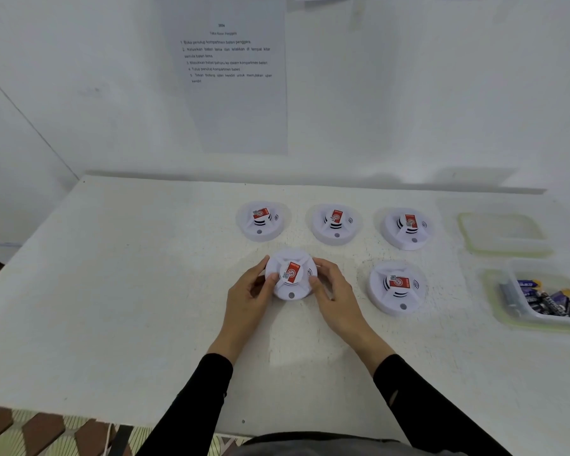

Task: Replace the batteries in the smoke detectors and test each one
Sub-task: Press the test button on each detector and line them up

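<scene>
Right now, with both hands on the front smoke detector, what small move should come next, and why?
Probably turn the smoke detector over. Left hand and right hand grip its sides, its stickered face is up, and no battery cover shows, so it is likely underneath.

Staged work stn, likely lab: typed instr. sheet (231,74) on wall (408,93) above white table (112,291); identical smoke detectors (336,223), battery tub (547,269) on it.
</scene>
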